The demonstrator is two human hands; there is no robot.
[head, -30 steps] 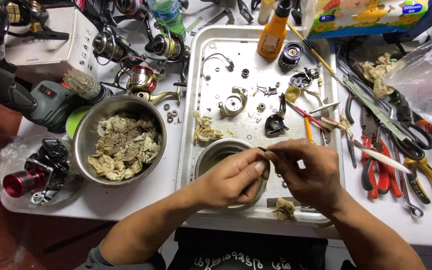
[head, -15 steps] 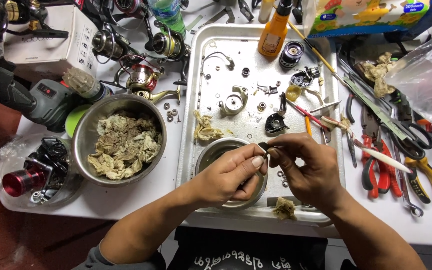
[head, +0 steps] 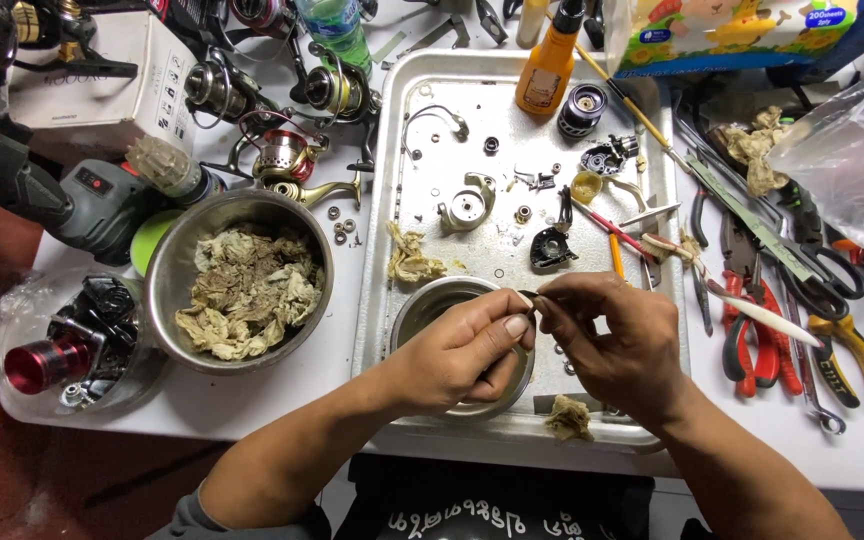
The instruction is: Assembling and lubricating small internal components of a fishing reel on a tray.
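My left hand point(head: 462, 352) and my right hand point(head: 607, 340) meet fingertip to fingertip over a small steel bowl point(head: 422, 305) at the near end of a metal tray point(head: 392, 180). Together they pinch a tiny dark part point(head: 530, 298) between thumbs and forefingers; what kind of part it is stays too small to tell. My left hand covers most of the bowl. Further up the tray lie small fishing reel parts: a silver side plate point(head: 467, 205), a black housing piece point(head: 552, 245), a spool point(head: 582, 108) and loose screws.
A large steel bowl point(head: 167, 260) of dirty rags sits left of the tray. Fishing reels point(head: 282, 150) and a white box point(head: 92, 90) crowd the far left. An orange bottle point(head: 547, 60) stands at the tray's top. Pliers and scissors point(head: 802, 300) lie right. A rag scrap point(head: 570, 418) rests near the tray's front rim.
Both hands have stayed over the small bowl. The fingertips have shifted slightly and closed tighter around the tiny part.
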